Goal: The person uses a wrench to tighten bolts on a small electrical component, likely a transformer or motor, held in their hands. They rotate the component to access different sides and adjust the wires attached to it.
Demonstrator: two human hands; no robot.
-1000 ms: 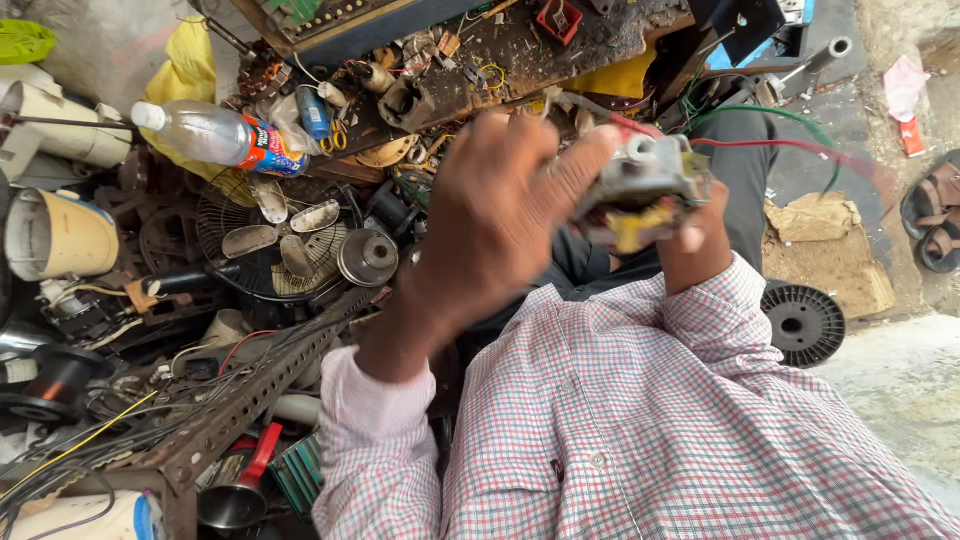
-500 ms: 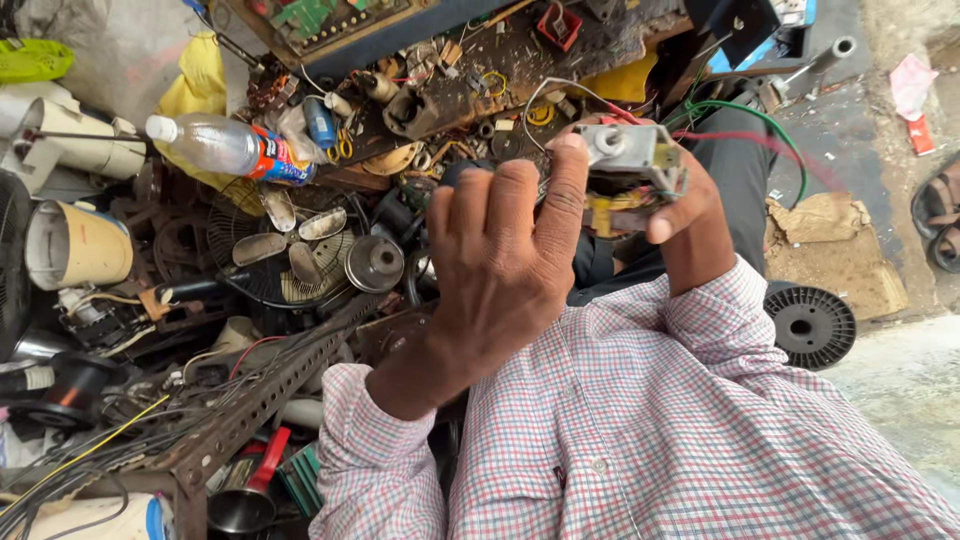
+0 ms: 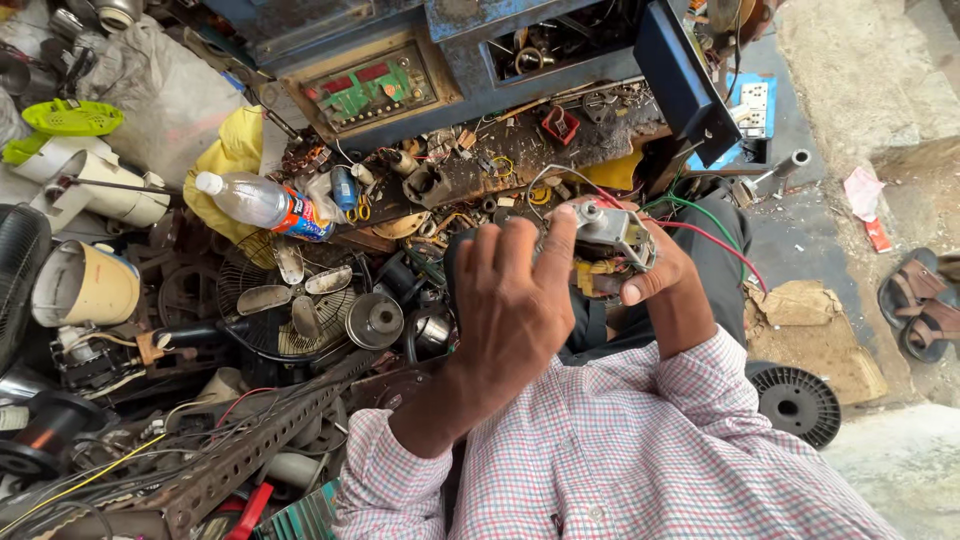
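My right hand (image 3: pixel 655 280) grips a small grey metal motor (image 3: pixel 612 240) with yellowish windings, holding it over my lap. Red, green and white wires (image 3: pixel 700 232) run out of the motor. My left hand (image 3: pixel 510 305) is beside it on the left with its back to the camera and fingers spread. One fingertip rests against the motor's top near its short shaft. Both arms wear checked shirt sleeves (image 3: pixel 640 450).
Scrap is heaped to the left: a fan blade set (image 3: pixel 290 300), a plastic bottle (image 3: pixel 258 204), a cream cylinder (image 3: pixel 85 288), a perforated metal angle bar (image 3: pixel 240 460). A blue cabinet (image 3: pixel 520 40) with a circuit board stands ahead. A black wheel (image 3: pixel 797 403) and sandals (image 3: pixel 920 300) lie to the right.
My left hand has slid from in front of the motor to its left side, so the motor shows more fully. My right hand has kept hold of it.
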